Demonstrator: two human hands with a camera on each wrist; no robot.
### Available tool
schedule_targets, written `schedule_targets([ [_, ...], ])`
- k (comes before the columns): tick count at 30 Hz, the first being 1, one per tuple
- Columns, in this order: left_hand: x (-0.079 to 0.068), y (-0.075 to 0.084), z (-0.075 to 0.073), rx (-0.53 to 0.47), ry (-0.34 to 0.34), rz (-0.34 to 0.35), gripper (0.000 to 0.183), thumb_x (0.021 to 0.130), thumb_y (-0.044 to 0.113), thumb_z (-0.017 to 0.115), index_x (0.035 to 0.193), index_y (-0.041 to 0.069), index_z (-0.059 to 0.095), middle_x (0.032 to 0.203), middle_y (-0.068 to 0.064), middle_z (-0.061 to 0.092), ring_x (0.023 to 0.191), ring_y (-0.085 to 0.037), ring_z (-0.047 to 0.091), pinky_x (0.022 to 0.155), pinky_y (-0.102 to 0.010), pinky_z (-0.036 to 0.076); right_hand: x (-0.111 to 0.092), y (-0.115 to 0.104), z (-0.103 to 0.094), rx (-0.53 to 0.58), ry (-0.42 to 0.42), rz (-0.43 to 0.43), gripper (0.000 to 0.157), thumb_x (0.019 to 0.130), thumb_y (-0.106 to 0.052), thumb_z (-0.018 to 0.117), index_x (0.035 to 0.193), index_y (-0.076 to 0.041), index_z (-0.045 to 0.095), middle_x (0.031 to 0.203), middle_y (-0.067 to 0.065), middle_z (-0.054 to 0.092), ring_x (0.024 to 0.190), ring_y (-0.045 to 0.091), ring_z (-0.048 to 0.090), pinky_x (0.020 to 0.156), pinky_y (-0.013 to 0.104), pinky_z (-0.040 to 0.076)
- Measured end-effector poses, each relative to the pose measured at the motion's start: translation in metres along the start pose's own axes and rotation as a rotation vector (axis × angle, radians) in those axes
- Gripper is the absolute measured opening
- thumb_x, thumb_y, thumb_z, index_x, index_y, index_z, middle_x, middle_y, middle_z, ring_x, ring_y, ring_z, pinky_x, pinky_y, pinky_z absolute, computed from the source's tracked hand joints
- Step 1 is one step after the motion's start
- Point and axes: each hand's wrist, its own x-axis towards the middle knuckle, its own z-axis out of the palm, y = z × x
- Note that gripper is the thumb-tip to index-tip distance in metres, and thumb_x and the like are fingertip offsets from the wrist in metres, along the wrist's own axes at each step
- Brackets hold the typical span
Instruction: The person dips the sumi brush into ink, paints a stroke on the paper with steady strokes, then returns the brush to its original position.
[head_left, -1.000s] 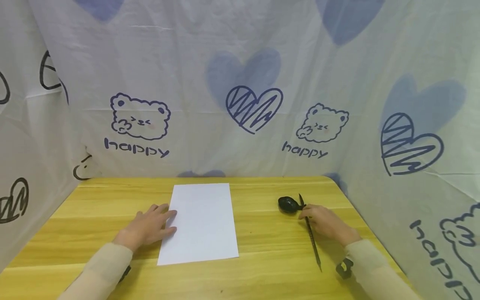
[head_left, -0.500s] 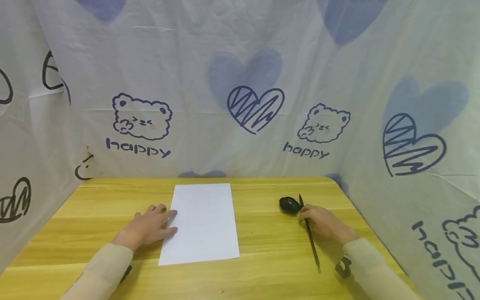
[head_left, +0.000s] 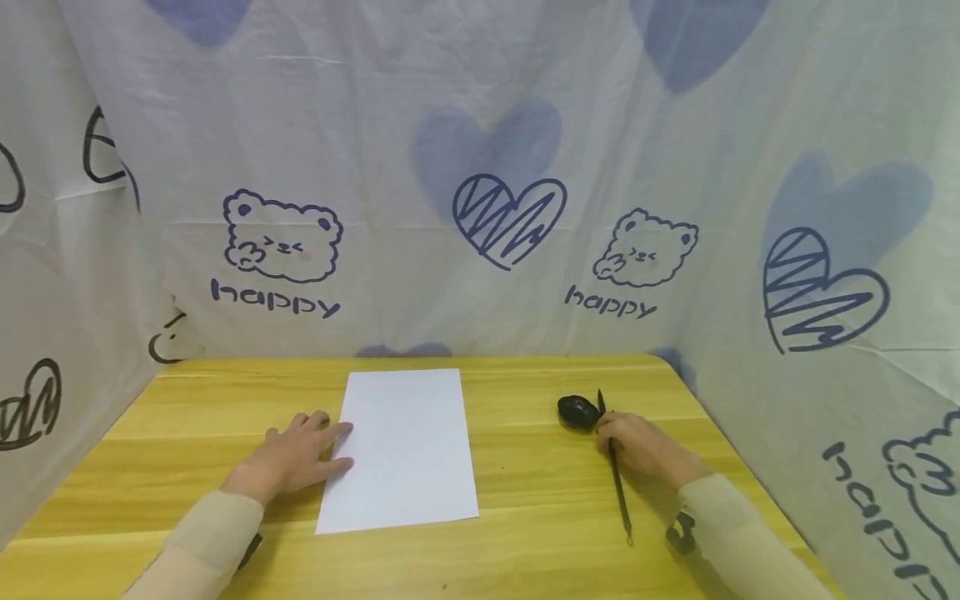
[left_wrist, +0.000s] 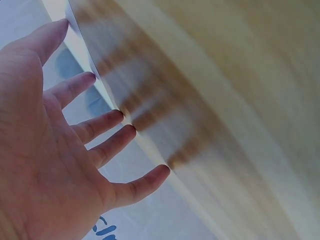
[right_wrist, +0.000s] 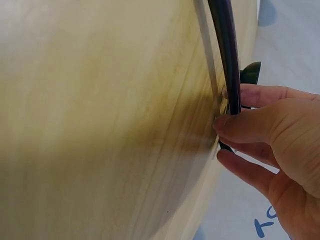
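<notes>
A white sheet of paper (head_left: 405,450) lies left of centre on the table. My left hand (head_left: 296,458) rests at its left edge, thumb and forefinger on the sheet; in the left wrist view the fingers are spread and fairly straight, fingertips down. My right hand (head_left: 637,442) pinches a slim dark calligraphy brush (head_left: 618,492) near its pointed tip. The brush's looped end points toward me. Just left of those fingers sits a glossy black oval dish (head_left: 577,412). In the right wrist view the brush shaft (right_wrist: 227,50) rises past the thumb, and the dish (right_wrist: 251,74) is mostly hidden.
The yellow wood-grain table (head_left: 525,550) ends at a pale curtain (head_left: 375,167) printed with hearts and bears, which also hangs along the left and right sides.
The brush's looped end has swung slightly left, and the right hand has shifted a little with it. The left hand and the paper stay in place.
</notes>
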Motion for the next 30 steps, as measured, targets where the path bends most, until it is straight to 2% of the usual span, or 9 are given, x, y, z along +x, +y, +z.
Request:
schedule_targets([
  [6,0.002,-0.003,0.002,0.009,0.002,-0.006,0.07,0.097,0.059,0.061,0.149,0.013,0.054,0.148,-0.029,0.05,0.132,-0.055,0.048,0.096,-0.088,0.035,-0.001,0.001,-0.001,0.017,-0.003,-0.005,0.035,0.079,0.021,0.064,0.082,-0.012,0.076,0.102,0.011,0.076,0.093,0.027,0.073,0.083,0.037,0.062],
  [10,0.001,-0.003,0.001,0.008,-0.001,-0.01,0.07,0.097,0.06,0.06,0.149,0.014,0.054,0.148,-0.028,0.05,0.132,-0.054,0.048,0.095,-0.088,0.035,0.0,0.001,-0.006,0.038,0.036,-0.038,0.031,0.076,0.019,0.069,0.083,-0.011,0.075,0.1,0.011,0.075,0.091,0.026,0.073,0.08,0.036,0.062],
  [14,0.0,-0.003,0.001,-0.001,-0.005,-0.01,0.071,0.096,0.062,0.06,0.149,0.014,0.054,0.148,-0.028,0.05,0.132,-0.054,0.048,0.096,-0.088,0.034,0.005,0.0,-0.015,0.049,0.138,-0.045,0.026,0.075,0.017,0.077,0.087,-0.007,0.075,0.095,0.009,0.075,0.087,0.024,0.072,0.079,0.038,0.062],
  [17,-0.001,-0.003,0.001,-0.009,-0.001,-0.01,0.072,0.097,0.063,0.059,0.149,0.014,0.054,0.148,-0.028,0.05,0.133,-0.054,0.047,0.096,-0.089,0.033,0.011,-0.001,-0.02,0.054,0.232,-0.018,0.025,0.076,0.013,0.081,0.091,-0.005,0.074,0.094,0.008,0.076,0.086,0.024,0.073,0.079,0.04,0.062],
  [22,0.0,-0.003,0.003,-0.015,-0.003,-0.014,0.072,0.097,0.062,0.057,0.15,0.014,0.053,0.15,-0.028,0.049,0.135,-0.055,0.046,0.098,-0.089,0.032,0.02,-0.004,-0.025,0.063,0.362,-0.006,0.027,0.076,0.011,0.082,0.097,-0.004,0.074,0.093,0.01,0.078,0.085,0.026,0.075,0.077,0.04,0.063],
  [26,0.0,-0.001,0.002,-0.002,-0.008,-0.01,0.07,0.098,0.06,0.06,0.15,0.013,0.054,0.15,-0.028,0.05,0.134,-0.056,0.047,0.096,-0.088,0.035,0.025,-0.006,-0.025,0.074,0.424,0.008,0.03,0.077,0.015,0.079,0.101,-0.003,0.075,0.096,0.011,0.078,0.086,0.027,0.076,0.076,0.04,0.063],
  [30,0.0,0.0,0.0,0.008,-0.011,-0.007,0.07,0.098,0.06,0.06,0.149,0.013,0.054,0.149,-0.028,0.05,0.133,-0.055,0.047,0.095,-0.087,0.036,0.029,-0.01,-0.024,0.108,0.459,0.039,0.029,0.08,0.015,0.077,0.104,-0.001,0.076,0.098,0.013,0.079,0.085,0.026,0.077,0.073,0.035,0.064],
])
